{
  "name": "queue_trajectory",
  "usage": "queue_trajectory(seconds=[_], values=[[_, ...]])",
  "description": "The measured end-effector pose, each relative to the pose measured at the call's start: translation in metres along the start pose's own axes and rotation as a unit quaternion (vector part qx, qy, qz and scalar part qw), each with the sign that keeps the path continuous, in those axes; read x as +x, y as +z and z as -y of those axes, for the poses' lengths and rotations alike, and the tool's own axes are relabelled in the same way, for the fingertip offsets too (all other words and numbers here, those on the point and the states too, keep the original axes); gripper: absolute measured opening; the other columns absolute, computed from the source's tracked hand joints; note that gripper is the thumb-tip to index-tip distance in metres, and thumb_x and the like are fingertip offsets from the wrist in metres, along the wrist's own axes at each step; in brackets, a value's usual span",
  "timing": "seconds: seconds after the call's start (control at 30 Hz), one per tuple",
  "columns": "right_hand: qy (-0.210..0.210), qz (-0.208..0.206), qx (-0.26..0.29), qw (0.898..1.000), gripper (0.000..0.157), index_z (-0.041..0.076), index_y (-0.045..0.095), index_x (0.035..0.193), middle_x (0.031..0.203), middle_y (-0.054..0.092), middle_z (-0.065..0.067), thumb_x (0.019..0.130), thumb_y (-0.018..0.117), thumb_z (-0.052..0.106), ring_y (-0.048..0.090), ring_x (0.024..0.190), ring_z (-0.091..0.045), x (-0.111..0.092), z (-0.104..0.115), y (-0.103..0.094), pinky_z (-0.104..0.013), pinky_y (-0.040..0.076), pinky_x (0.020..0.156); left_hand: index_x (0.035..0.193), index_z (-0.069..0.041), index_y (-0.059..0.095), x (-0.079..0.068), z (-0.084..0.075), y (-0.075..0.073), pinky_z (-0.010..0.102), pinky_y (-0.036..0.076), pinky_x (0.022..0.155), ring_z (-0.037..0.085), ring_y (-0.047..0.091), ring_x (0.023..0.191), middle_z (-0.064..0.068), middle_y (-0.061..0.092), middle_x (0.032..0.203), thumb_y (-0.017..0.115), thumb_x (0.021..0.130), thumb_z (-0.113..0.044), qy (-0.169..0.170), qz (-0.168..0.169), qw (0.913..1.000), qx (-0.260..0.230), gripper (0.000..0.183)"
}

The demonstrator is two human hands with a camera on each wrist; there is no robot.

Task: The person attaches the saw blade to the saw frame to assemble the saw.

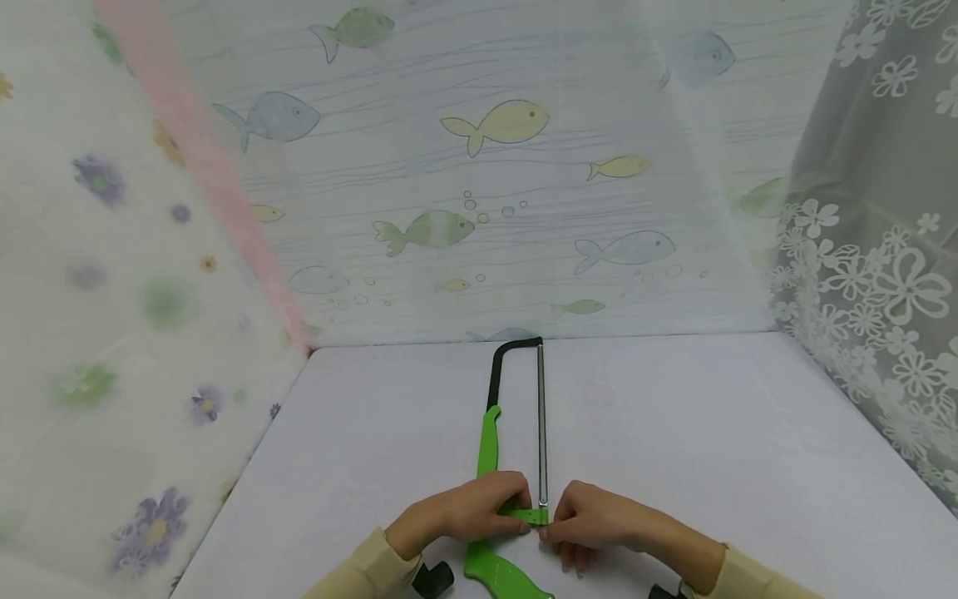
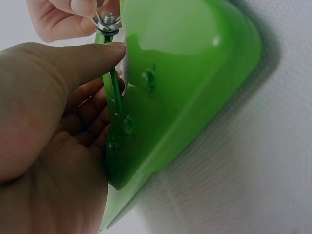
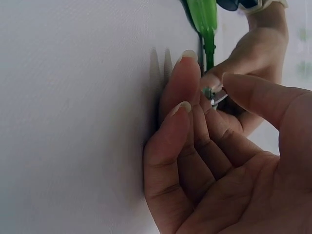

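Note:
A hacksaw (image 1: 488,445) with a green handle and black bow lies on the white table, its thin blade (image 1: 542,424) pointing away from me. My left hand (image 1: 482,506) pinches the saw's green lower arm beside the blade's near end. In the left wrist view, that thumb presses the arm just under a metal wing nut (image 2: 108,20) on a threaded bolt. My right hand (image 1: 599,517) is at the arm's right end, thumb and index finger pinching the wing nut. Its other fingers (image 3: 168,146) are curled near the table surface. The wing nut is mostly hidden in the head view.
The white table (image 1: 674,416) stretches out around the saw. A fish-print curtain (image 1: 509,208) hangs along its back edge, a flowered sheet (image 1: 150,333) on the left and a grey lace-patterned one (image 1: 883,208) on the right.

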State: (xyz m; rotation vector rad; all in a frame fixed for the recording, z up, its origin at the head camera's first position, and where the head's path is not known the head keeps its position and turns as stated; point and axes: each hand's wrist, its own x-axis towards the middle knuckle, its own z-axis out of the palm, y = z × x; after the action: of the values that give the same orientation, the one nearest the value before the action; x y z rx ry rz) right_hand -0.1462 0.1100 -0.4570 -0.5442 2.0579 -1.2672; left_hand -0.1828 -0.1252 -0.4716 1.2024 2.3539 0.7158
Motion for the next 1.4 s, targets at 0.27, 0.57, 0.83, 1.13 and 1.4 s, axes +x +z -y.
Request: queue_trajectory(seconds=[0.27,0.57,0.83,1.13,1.4], values=[[-0.036,0.022,0.010,0.999,0.021,-0.005,0.070,0.076,0.060,0.062,-0.002,0.093,0.067,0.006,0.055,0.047,-0.008,-0.0033,-0.0067,-0.0069,-0.020,0.038,0.044,0.102,-0.017,0.062,0.0003,0.0000,0.0007,0.015,0.040,0.070,-0.001,0.044,0.079,-0.015,0.053,0.091,0.070,0.099,-0.021,-0.001,-0.002,1.0000,0.006,0.010],[-0.040,0.031,0.019,0.999,0.017,-0.003,0.071,0.076,0.060,0.060,-0.001,0.092,0.069,0.005,0.055,0.049,-0.010,-0.0029,-0.0080,-0.0065,-0.021,0.038,0.045,0.103,-0.017,0.062,0.0007,0.0001,-0.0002,0.016,0.041,0.071,-0.001,0.045,0.081,-0.016,0.054,0.093,0.070,0.100,-0.022,-0.005,0.002,1.0000,-0.006,0.010],[-0.028,0.022,0.010,0.999,0.034,-0.006,0.071,0.072,0.058,0.062,-0.001,0.094,0.073,0.021,0.055,0.047,-0.009,0.0004,-0.0035,-0.0038,-0.021,0.037,0.044,0.105,-0.017,0.061,0.0012,0.0019,-0.0009,0.016,0.041,0.071,-0.001,0.045,0.081,-0.015,0.054,0.093,0.069,0.100,-0.021,-0.001,0.007,1.0000,-0.006,0.009],[-0.004,-0.003,0.005,1.000,0.041,-0.003,0.072,0.068,0.057,0.066,-0.004,0.096,0.071,0.027,0.056,0.044,-0.008,0.0042,-0.0024,0.0008,-0.020,0.037,0.042,0.105,-0.017,0.062,0.0016,0.0024,-0.0006,0.016,0.041,0.070,-0.001,0.045,0.080,-0.015,0.053,0.092,0.068,0.101,-0.021,-0.004,0.008,1.0000,-0.003,0.009],[-0.005,0.004,0.011,1.000,0.034,-0.001,0.073,0.070,0.059,0.066,-0.005,0.097,0.069,0.020,0.056,0.044,-0.007,0.0031,-0.0014,-0.0001,-0.020,0.037,0.043,0.105,-0.017,0.062,0.0013,0.0009,-0.0016,0.016,0.041,0.071,-0.001,0.045,0.080,-0.015,0.053,0.092,0.069,0.100,-0.021,-0.007,0.008,0.9999,-0.002,0.009]])
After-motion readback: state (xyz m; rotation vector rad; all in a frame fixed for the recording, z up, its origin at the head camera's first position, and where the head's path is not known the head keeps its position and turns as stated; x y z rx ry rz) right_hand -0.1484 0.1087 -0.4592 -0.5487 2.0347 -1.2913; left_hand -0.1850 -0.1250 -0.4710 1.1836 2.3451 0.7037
